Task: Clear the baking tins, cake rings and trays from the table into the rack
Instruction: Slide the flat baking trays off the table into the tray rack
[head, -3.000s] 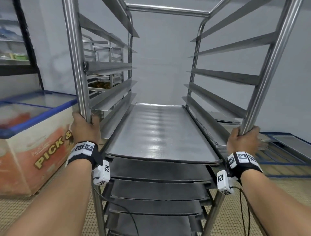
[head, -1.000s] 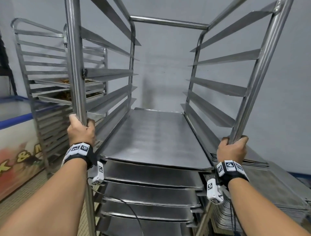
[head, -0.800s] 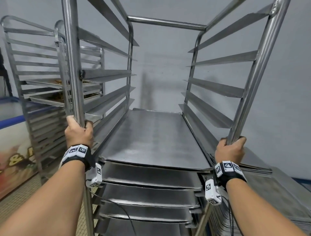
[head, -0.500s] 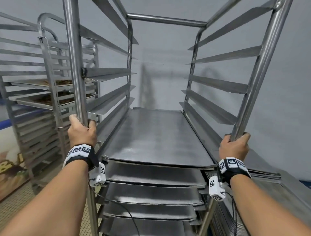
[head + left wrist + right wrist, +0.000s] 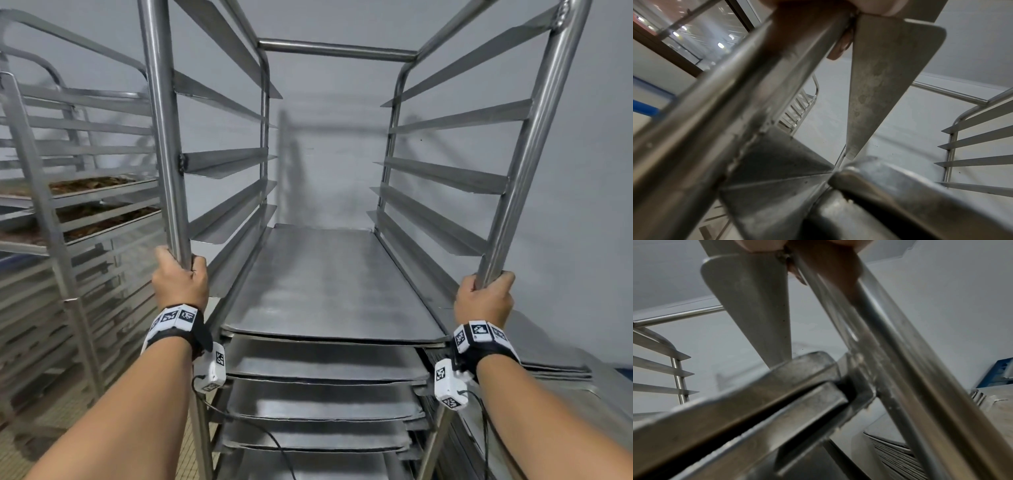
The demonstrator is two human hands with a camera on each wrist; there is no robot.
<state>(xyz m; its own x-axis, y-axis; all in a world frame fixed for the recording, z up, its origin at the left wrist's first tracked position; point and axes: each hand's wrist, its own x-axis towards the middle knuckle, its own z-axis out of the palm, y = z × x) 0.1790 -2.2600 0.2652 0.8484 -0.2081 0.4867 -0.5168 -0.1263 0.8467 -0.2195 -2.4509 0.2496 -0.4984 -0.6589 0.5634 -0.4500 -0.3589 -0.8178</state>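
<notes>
From the head view, the left hand (image 5: 181,281) is curled tight round the near left upright of the steel rack (image 5: 163,137), and the right hand (image 5: 485,298) is wrapped the same way round the near right upright, both at the height of the topmost loaded tray. That top tray (image 5: 325,284) lies flat on its runners, bare and shiny, with more trays (image 5: 322,401) stacked on the runners below it, each appearing bare as far as their front edges show; the runners above it carry nothing. Only this view shows a second rack (image 5: 51,192) standing just to the left, two of its trays holding something brown and baked, too blurred to name, and a pile of flat trays (image 5: 561,356) lying low beside the right upright. The left wrist view adds what the head camera cannot see: a fingertip (image 5: 839,47) pressed against the far side of the tube, right where a runner is welded on, plus a window with ceiling lights reflected in it. The right wrist view shows fingertips (image 5: 797,272) hooked behind its tube in the same manner, the tray edges close beneath, and the stacked edges of the side pile (image 5: 898,456) at lower right, with something blue behind.
</notes>
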